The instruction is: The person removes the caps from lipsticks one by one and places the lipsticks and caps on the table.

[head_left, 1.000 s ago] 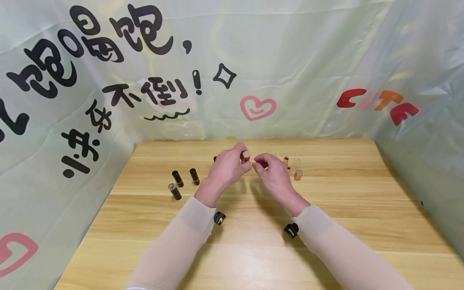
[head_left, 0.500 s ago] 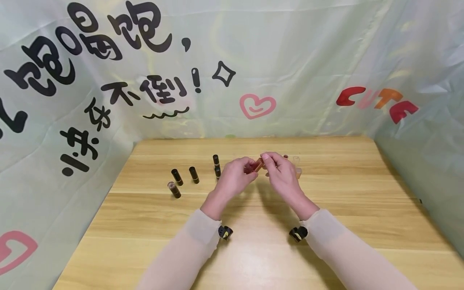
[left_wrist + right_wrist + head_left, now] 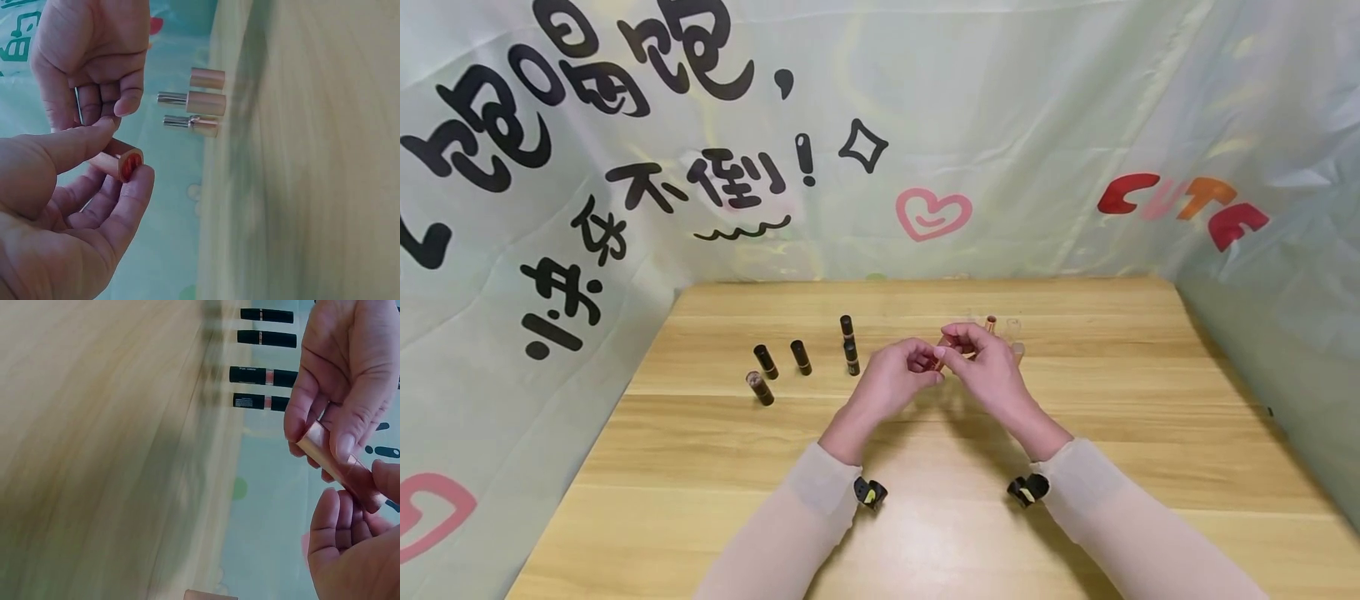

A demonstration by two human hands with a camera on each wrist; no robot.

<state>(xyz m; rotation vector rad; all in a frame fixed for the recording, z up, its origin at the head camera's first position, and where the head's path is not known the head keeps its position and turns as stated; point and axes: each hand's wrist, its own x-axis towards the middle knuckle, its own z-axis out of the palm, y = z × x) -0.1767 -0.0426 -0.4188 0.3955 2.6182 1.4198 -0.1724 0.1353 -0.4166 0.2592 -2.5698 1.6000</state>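
Note:
Between my two hands is a rose-gold lipstick tube [image 3: 331,456], held above the table and slanted. My left hand [image 3: 891,379] grips it between thumb and fingers; its round end with a red label [image 3: 130,165] faces out in the left wrist view. At the tube's other end, the thumb and fingertips of my right hand [image 3: 988,367] pinch it, as the right wrist view shows. Part of the tube is covered by the fingers of both hands.
Several black lipstick tubes [image 3: 801,358] stand upright left of my hands. Behind the right hand are an open rose-gold tube [image 3: 991,323], a clear piece [image 3: 1013,327] and a rose-gold cap [image 3: 207,78]. A printed cloth [image 3: 1037,125] borders the table's back and sides.
My left hand has moved right and slightly nearer with the lipstick tube, which has turned from upright to slanted. My right hand, apart from it at first, has come to pinch its other end.

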